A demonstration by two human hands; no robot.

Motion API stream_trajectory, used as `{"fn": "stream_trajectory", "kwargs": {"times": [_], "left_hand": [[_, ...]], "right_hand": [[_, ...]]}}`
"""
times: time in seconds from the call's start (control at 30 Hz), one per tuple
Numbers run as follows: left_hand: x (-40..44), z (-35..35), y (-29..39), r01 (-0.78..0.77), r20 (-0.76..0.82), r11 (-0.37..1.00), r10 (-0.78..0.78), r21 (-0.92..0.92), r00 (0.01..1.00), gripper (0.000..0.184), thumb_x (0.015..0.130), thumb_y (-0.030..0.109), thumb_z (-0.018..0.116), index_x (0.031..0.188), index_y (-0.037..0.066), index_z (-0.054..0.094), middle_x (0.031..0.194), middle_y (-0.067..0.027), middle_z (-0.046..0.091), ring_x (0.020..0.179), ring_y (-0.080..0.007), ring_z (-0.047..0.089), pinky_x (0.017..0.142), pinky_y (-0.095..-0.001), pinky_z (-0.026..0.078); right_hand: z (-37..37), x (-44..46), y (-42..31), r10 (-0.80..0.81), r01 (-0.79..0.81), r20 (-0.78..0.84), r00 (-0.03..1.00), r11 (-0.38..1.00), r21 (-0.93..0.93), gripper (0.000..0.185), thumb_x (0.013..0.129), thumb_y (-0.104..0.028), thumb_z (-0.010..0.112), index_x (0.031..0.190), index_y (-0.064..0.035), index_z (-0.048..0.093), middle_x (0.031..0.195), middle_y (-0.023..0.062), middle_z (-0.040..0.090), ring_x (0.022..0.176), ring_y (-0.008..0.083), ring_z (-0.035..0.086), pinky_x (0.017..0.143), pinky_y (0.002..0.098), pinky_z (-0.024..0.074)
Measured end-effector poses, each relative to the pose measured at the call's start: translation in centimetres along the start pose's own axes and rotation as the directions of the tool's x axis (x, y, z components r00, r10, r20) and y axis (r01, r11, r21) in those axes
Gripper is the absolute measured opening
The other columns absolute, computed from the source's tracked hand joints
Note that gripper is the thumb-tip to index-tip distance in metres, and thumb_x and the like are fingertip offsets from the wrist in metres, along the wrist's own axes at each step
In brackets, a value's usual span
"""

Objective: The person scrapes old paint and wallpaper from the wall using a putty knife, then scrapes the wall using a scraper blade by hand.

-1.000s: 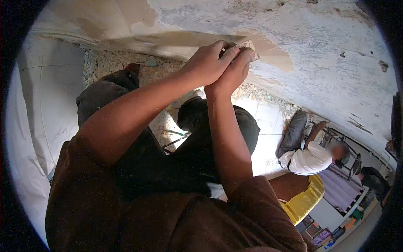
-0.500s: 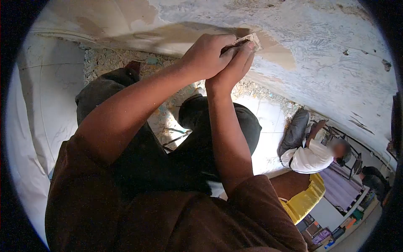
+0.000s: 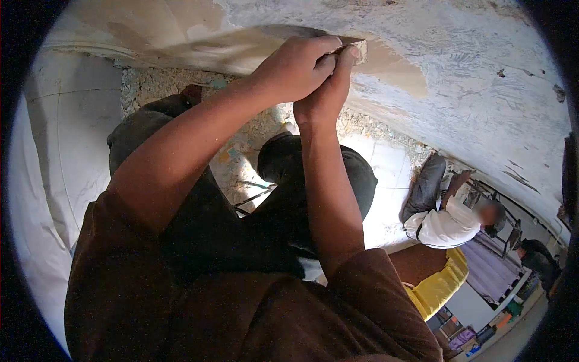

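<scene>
Both my hands are raised together against the wall (image 3: 458, 72), beside a damp-looking beige patch (image 3: 392, 72). Between them is a small, flat, plaster-caked scraper (image 3: 362, 50), its pale end showing past my fingers. My left hand (image 3: 297, 67) is closed around its near side, and the fingers hide most of that part. My right hand (image 3: 329, 90) overlaps the left from below, its thumb and fingers pressed on the scraper near the exposed end. Whether the scraper has a handle is hidden by my hands.
Broken plaster rubble (image 3: 145, 84) lies along the wall's foot. Pale floor tiles (image 3: 383, 175) extend to the right. A person in a white shirt (image 3: 449, 226) sits by the wall, near a yellow cloth (image 3: 440, 283). White sheeting (image 3: 36, 241) hangs at left.
My two hands, still closed on the scraper, have shifted slightly up and to the left along the wall. The seated person stays in about the same place.
</scene>
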State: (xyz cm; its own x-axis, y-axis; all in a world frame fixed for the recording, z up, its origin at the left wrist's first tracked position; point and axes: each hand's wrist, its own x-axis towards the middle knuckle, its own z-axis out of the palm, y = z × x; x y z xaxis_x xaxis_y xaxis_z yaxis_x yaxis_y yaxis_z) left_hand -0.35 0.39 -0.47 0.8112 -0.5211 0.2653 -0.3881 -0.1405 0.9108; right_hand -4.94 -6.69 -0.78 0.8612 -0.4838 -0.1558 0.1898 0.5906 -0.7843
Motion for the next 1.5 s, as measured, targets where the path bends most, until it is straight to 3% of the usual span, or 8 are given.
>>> {"fn": "stream_trajectory", "kwargs": {"times": [0.1, 0.3, 0.5, 0.9, 1.0, 1.13, 1.43, 1.5], "left_hand": [[0.2, -0.1, -0.3, -0.015, 0.041, 0.998, 0.012, 0.058, 0.999, 0.024, 0.088, 0.016, 0.055, 0.104, -0.001, 0.059, 0.089, -0.025, 0.062, 0.085, -0.0419, 0.062, 0.072, -0.043, 0.048], [-0.3, 0.7, 0.6, 0.0, -0.091, 0.989, 0.013, 0.148, 0.996, 0.02, 0.087, 0.015, 0.055, 0.1, 0.001, 0.059, 0.085, -0.0241, 0.062, 0.08, -0.0443, 0.061, 0.069, -0.0469, 0.049], [-0.2, 1.2, 0.8, 0.022, -0.144, 0.985, 0.003, 0.174, 0.99, 0.015, 0.087, 0.015, 0.055, 0.094, 0.002, 0.057, 0.08, -0.0236, 0.062, 0.076, -0.0456, 0.06, 0.064, -0.0496, 0.049], [0.2, 1.4, 0.4, -0.028, -0.156, 0.981, 0.058, 0.191, 0.986, 0.012, 0.087, 0.014, 0.055, 0.089, 0.002, 0.056, 0.075, -0.0237, 0.06, 0.073, -0.0462, 0.059, 0.062, -0.0511, 0.047], [0.6, 1.5, 0.5, -0.117, -0.185, 0.98, 0.147, 0.163, 0.972, 0.013, 0.086, 0.014, 0.055, 0.09, 0.003, 0.058, 0.075, -0.0236, 0.06, 0.073, -0.046, 0.059, 0.062, -0.0508, 0.047], [0.5, 1.7, 1.0, -0.055, -0.159, 0.984, 0.082, 0.17, 0.984, 0.014, 0.086, 0.016, 0.055, 0.09, 0.003, 0.059, 0.076, -0.0236, 0.06, 0.073, -0.0454, 0.059, 0.063, -0.0499, 0.048], [0.3, -0.1, 0.8, -0.098, -0.086, 0.968, 0.12, 0.231, 0.989, 0.016, 0.087, 0.019, 0.054, 0.09, 0.005, 0.061, 0.075, -0.0212, 0.063, 0.071, -0.0425, 0.061, 0.064, -0.0496, 0.049], [0.2, -0.5, 0.6, -0.093, -0.072, 0.973, 0.11, 0.212, 0.991, 0.016, 0.087, 0.019, 0.056, 0.094, 0.004, 0.059, 0.079, -0.0214, 0.062, 0.075, -0.0441, 0.06, 0.064, -0.0492, 0.048]], "right_hand": [[-0.1, 0.3, 0.0, 0.083, -0.089, 0.061, 0.995, 0.99, 0.109, 0.043, 0.102, -0.043, 0.035, 0.104, -0.0057, 0.055, 0.092, 0.0048, 0.058, 0.084, 0.0141, 0.056, 0.076, 0.0304, 0.047], [0.3, 0.0, -0.7, 0.173, -0.18, 0.057, 0.983, 0.972, 0.152, 0.042, 0.102, -0.046, 0.036, 0.106, -0.0086, 0.055, 0.093, 0.0033, 0.059, 0.085, 0.014, 0.057, 0.076, 0.0303, 0.0479], [-1.1, 0.9, -0.1, 0.146, -0.178, 0.186, 0.972, 0.969, 0.169, 0.04, 0.101, -0.048, 0.038, 0.101, -0.0122, 0.056, 0.09, 0.0008, 0.06, 0.082, 0.0136, 0.058, 0.071, 0.0296, 0.0493], [-0.4, 1.0, 0.0, 0.066, -0.095, 0.151, 0.986, 0.977, 0.193, 0.043, 0.1, -0.049, 0.038, 0.105, -0.0096, 0.055, 0.092, 0.0019, 0.059, 0.084, 0.0134, 0.057, 0.073, 0.0291, 0.0475], [-0.7, 1.2, -0.1, 0.091, -0.122, 0.143, 0.985, 0.967, 0.223, 0.042, 0.101, -0.049, 0.038, 0.105, -0.0101, 0.055, 0.093, 0.0019, 0.058, 0.085, 0.0136, 0.057, 0.074, 0.0291, 0.0476], [-1.5, 1.4, -0.3, 0.094, -0.136, 0.201, 0.975, 0.968, 0.211, 0.042, 0.101, -0.049, 0.037, 0.104, -0.0105, 0.055, 0.092, 0.0019, 0.058, 0.085, 0.0138, 0.057, 0.075, 0.0295, 0.0477], [0.2, 0.5, 0.0, 0.079, -0.103, 0.129, 0.989, 0.976, 0.191, 0.044, 0.101, -0.049, 0.034, 0.103, -0.0102, 0.054, 0.091, 0.0027, 0.057, 0.086, 0.0143, 0.056, 0.076, 0.0295, 0.0469], [0.2, 0.7, 0.5, -0.015, 0.015, 0.093, 0.996, 1.0, 0.001, 0.044, 0.1, -0.05, 0.036, 0.102, -0.011, 0.055, 0.091, 0.0027, 0.06, 0.085, 0.015, 0.058, 0.075, 0.0312, 0.0492]]}}
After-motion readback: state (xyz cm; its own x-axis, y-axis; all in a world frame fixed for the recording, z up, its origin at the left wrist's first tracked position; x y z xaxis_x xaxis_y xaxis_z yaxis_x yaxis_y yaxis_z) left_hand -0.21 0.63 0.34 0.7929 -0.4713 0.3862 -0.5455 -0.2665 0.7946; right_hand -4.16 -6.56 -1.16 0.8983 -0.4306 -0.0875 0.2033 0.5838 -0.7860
